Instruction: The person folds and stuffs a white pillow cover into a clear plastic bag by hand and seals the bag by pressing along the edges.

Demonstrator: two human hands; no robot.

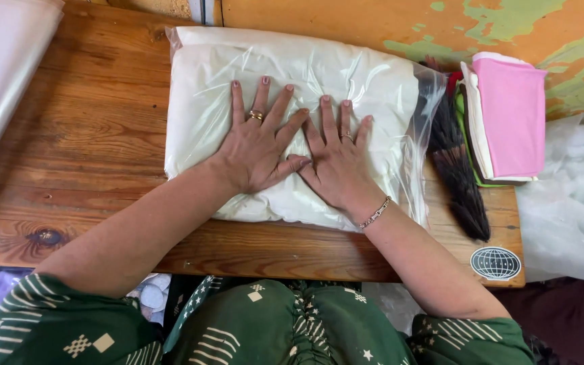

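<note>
A white pillow in a clear plastic bag [204, 88] lies flat on the wooden table [89, 135]. My left hand [258, 142] presses palm down on the middle of the bag, fingers spread, with a ring on one finger. My right hand [336, 159] lies flat right beside it, thumbs nearly touching, a bracelet at its wrist. Neither hand grips anything. The bag's open end [417, 135] trails loose toward the right.
A dark brush [457, 169] lies right of the bag, beside a stack of folded pink and white cloth [508, 115]. Loose white stuffing [576, 182] sits past the table's right end. A plastic sheet [1, 74] lies at the far left. A round sticker [495, 263] marks the table's front corner.
</note>
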